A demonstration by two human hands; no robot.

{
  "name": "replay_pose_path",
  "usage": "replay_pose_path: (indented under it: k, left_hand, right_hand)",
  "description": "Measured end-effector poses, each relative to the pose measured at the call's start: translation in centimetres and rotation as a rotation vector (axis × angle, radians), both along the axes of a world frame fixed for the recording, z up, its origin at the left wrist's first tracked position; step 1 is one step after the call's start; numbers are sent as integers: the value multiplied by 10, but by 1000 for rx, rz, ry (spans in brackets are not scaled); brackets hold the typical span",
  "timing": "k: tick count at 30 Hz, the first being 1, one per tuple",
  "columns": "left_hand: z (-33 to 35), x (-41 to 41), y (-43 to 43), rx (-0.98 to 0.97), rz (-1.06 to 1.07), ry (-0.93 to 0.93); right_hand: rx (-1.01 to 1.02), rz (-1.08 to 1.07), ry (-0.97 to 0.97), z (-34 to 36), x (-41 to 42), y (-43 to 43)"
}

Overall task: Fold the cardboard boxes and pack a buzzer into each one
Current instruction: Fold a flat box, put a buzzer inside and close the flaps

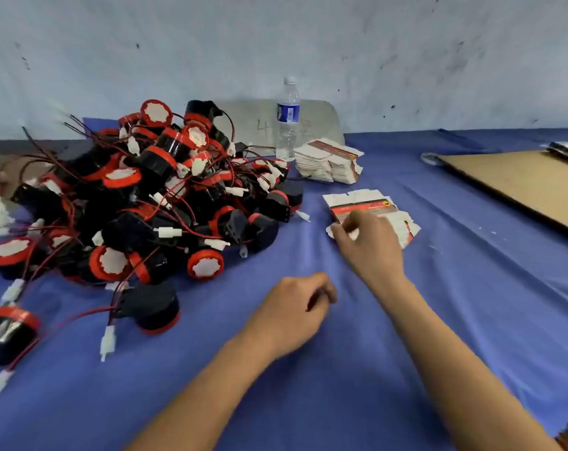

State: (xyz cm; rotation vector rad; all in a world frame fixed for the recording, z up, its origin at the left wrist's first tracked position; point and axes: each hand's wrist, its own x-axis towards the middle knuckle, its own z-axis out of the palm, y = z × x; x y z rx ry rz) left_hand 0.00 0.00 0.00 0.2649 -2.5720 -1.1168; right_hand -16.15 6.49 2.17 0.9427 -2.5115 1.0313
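Far left, there's the heap of buzzers (139, 196): stubby black plastic drums with red rims and white scalloped faces, thin red and black wires tangled through them, each ending in a small white plug. One loose buzzer (152, 307) lies on its side at the heap's near edge. It all sits on a tabletop (341, 402) under a smooth, faintly creased blue cloth.

Now the left hand (295, 310), in the middle, resting knuckles-up on the cloth, fingers loosely curled under, nothing in it.

Behind, by the scuffed pale wall, stands a clear plastic water bottle (288, 122) with a blue label. Just right of it sits a thick stack of flattened boxes (328, 161), white card printed red, with ragged flap edges.

Nearer, a second small stack of flat boxes (367, 203) lies on the cloth. The right hand (370, 245) is down on it, fingers bent at its near left corner; through the blur I can't tell whether it pinches or only presses.

Far right lies a flat brown cardboard sheet (530, 183).
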Motion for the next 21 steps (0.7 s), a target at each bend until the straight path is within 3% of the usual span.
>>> replay_pose_path:
  k: [4,7,13,18,20,21]
  left_hand:
    - [-14,-6,-17,150,88,87]
    - [-17,-6,-20,335,127,162]
    - [-17,-11,-24,381,121,159]
    - [-17,-12,-24,383,130,133]
    - [-18,-12,-22,395,143,136]
    - [-18,-12,-21,405,162,146]
  right_hand:
    - [308,-164,-164,-14,-49,-47]
    - [448,-216,-126,-44,-56,-56]
    - [395,-250,-34,-40,-65,-57]
    - [369,-217,-80,-38,-60,-51]
    - [258,-242,-10,-33,-57,-47]
    - [95,-297,120,-27,-54,-46]
